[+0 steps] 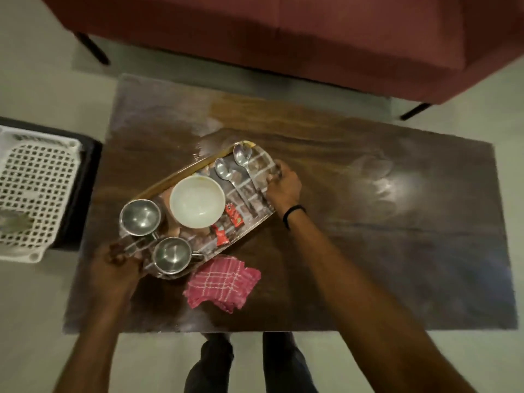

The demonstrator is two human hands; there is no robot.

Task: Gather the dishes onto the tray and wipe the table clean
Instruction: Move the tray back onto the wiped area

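- Head view: left hand gripping near-left end of tray, blurred.
- Right hand clasping far-right edge.
- Bowl, cups, spoons aboard; cloth just near of tray.

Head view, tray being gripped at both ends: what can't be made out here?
- Left hand: motion-blurred, so its hold on the tray rim is unclear.
- Right hand: fingertips curl over the tray edge, out of sight.
- Red packets: print too small to read.
- White basket: cut off by the left edge; the grey object inside is blurred.
- Table: glare hides whether it is wiped.
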